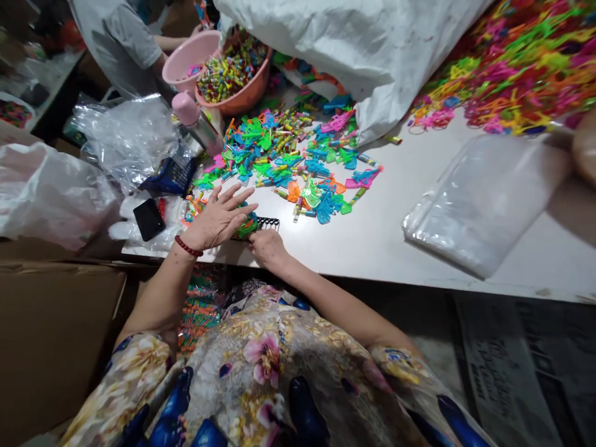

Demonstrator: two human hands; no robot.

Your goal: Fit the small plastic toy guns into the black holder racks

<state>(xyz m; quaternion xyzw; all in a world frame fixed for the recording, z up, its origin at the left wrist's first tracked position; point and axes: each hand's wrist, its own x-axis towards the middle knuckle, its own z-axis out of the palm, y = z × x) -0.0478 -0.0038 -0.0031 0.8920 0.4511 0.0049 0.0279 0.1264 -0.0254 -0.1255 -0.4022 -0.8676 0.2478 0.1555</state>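
Note:
My left hand [218, 218], a red bead bracelet on its wrist, hovers with its fingers spread over a small bunch of green and blue plastic pieces [248, 228]. Close beside it, my right hand [269, 249] is closed at the near side of a black slotted plastic rack [269, 222]; its fingertips are partly hidden. The bunch is at the rack's left part, mostly covered by my left hand. Just beyond both hands lies a loose spread of bright plastic toy pieces [328, 205] in blue, green, orange and pink, mixed with small striped tubes.
A pink-capped bottle [205, 127], an orange basin of small tubes [246, 99] and a pink basin [179, 59] stand behind. Clear plastic bags [484, 198] lie right; a black phone [149, 220] lies left. A white sack [354, 49] and a co-worker [121, 46] are at the back.

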